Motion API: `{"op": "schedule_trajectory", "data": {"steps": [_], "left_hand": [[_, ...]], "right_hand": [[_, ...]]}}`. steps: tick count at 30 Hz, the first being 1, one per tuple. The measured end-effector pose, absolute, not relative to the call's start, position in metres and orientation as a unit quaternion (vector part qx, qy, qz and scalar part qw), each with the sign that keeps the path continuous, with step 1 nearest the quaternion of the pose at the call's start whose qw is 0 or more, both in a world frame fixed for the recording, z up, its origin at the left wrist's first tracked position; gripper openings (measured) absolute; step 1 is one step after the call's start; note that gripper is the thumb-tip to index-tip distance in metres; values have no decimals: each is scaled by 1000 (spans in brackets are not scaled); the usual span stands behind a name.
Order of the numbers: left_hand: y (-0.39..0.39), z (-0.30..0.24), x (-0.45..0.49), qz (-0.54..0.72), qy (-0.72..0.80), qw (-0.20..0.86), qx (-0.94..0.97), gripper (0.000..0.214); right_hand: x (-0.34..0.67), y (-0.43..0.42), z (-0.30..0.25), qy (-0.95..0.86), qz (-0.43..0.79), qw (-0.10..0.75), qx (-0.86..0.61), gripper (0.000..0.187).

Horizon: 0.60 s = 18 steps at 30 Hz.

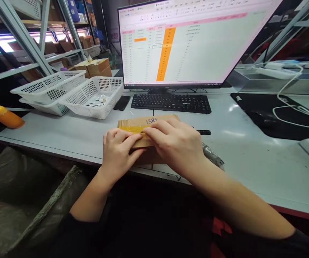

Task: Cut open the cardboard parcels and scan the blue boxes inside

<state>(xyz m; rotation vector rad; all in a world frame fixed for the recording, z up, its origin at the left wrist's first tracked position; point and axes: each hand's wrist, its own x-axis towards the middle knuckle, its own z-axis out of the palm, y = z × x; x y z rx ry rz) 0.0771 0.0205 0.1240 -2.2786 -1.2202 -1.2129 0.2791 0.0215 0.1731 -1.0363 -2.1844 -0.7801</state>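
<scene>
A small brown cardboard box [136,122] sits at the desk's front edge, with handwritten digits on its top. A strip of yellow tape [129,129] runs across it. My left hand [118,147] grips the near left side of the box, fingers over the top and thumb lower at the front. From the right, my right hand [177,139] bends over the top, its fingertips pinched together at the tape, close to the left fingertips. Much of the box's right side is hidden behind this hand. A dark pen-like item [205,132] and a crumpled grey plastic bag [212,156] lie beside it.
Behind the box are a black keyboard [170,103], a phone [122,103] and a large monitor [197,46]. White baskets [89,96] stand left, near an orange bottle [7,116]. A mouse [263,117] and a white cable [286,120] lie on a dark mat at right.
</scene>
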Motion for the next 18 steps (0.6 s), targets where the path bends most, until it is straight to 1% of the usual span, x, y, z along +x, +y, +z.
{"op": "schedule_trajectory", "data": {"steps": [4,12,18], "left_hand": [[20,122,77,-425,-422,141,-788,28],[19,121,77,-425,-426,137,-787,28],[18,122,77,-414,-440,130,-786,27]], "right_hand": [[268,24,169,-825,-299,279,-390,24],[259,21,177,-832,-304,227,-405,21],[259,15,186,-838,-309,189,-409,23]]}}
